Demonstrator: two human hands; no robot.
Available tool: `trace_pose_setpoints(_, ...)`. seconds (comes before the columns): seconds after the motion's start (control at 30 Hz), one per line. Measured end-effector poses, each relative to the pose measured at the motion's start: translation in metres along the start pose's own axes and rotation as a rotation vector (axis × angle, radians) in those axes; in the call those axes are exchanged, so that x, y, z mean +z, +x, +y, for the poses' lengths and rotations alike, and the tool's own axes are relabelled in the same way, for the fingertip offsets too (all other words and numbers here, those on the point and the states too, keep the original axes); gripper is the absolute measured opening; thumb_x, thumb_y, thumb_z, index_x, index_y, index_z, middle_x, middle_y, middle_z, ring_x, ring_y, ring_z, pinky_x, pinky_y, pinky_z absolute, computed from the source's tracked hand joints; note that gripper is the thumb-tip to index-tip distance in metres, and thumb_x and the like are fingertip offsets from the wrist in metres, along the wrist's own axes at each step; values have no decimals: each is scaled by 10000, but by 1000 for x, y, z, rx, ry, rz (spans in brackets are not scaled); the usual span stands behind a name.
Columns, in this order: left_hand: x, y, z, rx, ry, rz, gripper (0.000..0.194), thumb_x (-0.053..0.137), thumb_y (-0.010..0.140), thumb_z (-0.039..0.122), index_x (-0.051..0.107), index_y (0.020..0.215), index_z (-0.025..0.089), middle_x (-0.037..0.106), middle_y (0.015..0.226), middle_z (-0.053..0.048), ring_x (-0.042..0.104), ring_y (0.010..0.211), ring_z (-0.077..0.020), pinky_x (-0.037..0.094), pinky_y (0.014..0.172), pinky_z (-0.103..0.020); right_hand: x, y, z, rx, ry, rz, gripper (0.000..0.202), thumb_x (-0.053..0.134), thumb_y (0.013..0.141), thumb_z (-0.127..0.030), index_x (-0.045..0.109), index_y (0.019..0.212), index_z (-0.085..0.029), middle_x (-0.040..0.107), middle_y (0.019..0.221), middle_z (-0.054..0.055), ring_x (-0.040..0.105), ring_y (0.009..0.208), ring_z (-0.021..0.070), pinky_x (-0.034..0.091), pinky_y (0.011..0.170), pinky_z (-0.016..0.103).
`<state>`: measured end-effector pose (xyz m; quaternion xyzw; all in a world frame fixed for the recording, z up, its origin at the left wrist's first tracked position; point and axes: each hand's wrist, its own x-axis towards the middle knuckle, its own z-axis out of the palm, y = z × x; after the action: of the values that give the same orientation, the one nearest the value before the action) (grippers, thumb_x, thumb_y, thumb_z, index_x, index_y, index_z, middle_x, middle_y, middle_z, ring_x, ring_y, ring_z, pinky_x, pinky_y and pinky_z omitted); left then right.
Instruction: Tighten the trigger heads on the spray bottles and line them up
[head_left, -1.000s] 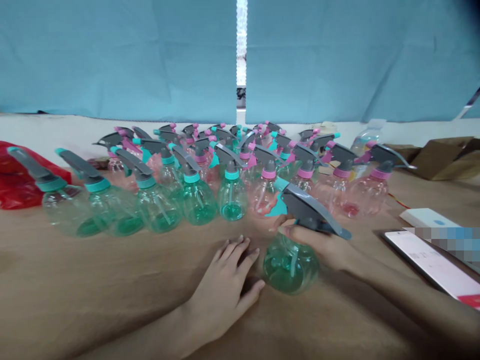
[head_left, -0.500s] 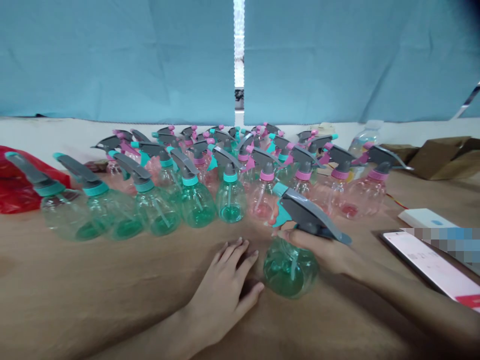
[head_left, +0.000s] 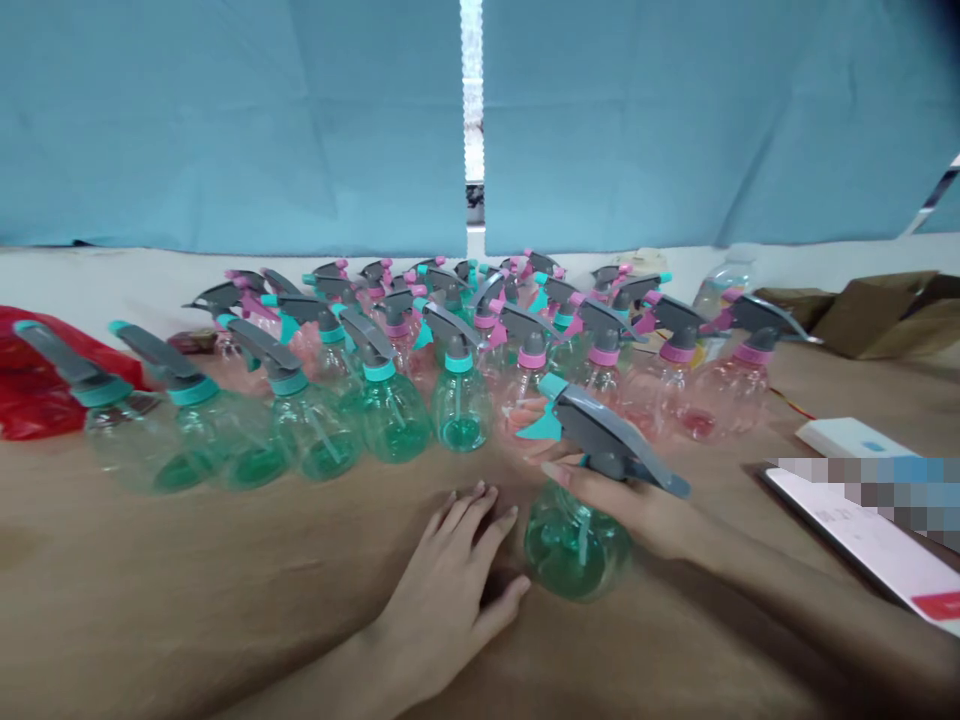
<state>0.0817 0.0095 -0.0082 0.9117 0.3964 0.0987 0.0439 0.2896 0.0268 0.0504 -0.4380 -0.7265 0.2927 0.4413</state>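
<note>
1. Gripping a green spray bottle [head_left: 574, 555] around its neck with the fingers [head_left: 592, 486] of the right hand [head_left: 649, 507] — curling close about its teal trigger [head_left: 541, 426].
2. Holding that bottle just right of the left hand [head_left: 444, 570], pointing its teal nozzle [head_left: 553, 386] up and leftward.
3. Keeping the left hand's fingers spread and relaxed, palm down on the bench [head_left: 262, 590].
4. Facing green bottles [head_left: 397, 425] at front left and pink bottles [head_left: 739, 400] at front right, crowding with more behind.
5. Showing a lit phone [head_left: 862, 530] on the right, near a white box [head_left: 855, 438].
6. Ending with a red bag [head_left: 52, 385] leftward, brown cardboard [head_left: 874, 318] rightward — and hanging blue cloth [head_left: 225, 120] behind.
</note>
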Motion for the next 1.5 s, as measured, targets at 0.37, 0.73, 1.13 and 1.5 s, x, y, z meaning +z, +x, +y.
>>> trace_pose_setpoints(0.37, -6, -3, 6, 16, -281, 66, 764, 660, 741, 361, 264, 1364, 165, 381, 1383, -150, 327, 1275, -326, 287, 1022, -519, 8, -1, 3, 93, 191, -20, 371, 599, 800, -377, 568, 1160, -291, 675, 904, 18, 645, 838, 195, 535, 721, 324)
trace_pose_setpoints(0.73, -14, -25, -3, -13, -547, 251, 782, 680, 750, 412, 210, 1343, 213, 426, 1300, -134, 417, 1187, -314, 354, 971, -485, 59, 9, -26, 48, 381, -102, 338, 606, 796, -341, 585, 1133, -311, 681, 974, 18, 630, 942, 196, 489, 873, 388)
trace_pose_setpoints(1.13, -49, -119, -40, -260, -476, 347, 769, 678, 751, 416, 226, 1348, 242, 435, 1308, -120, 431, 1199, -319, 377, 974, -491, 157, 29, -81, -141, 437, -188, 440, 631, 784, -312, 500, 1203, -313, 595, 1199, 3, 573, 1032, 197, 459, 897, 385)
trace_pose_setpoints(1.5, -83, -206, -77, -513, -323, 594, 597, 627, 798, 432, 313, 1292, 312, 505, 1241, -48, 482, 1147, -289, 408, 946, -469, 251, 61, -143, -309, 243, -474, 593, 677, 708, -387, 427, 1227, -243, 624, 1006, 47, 607, 814, 188, 502, 717, 352)
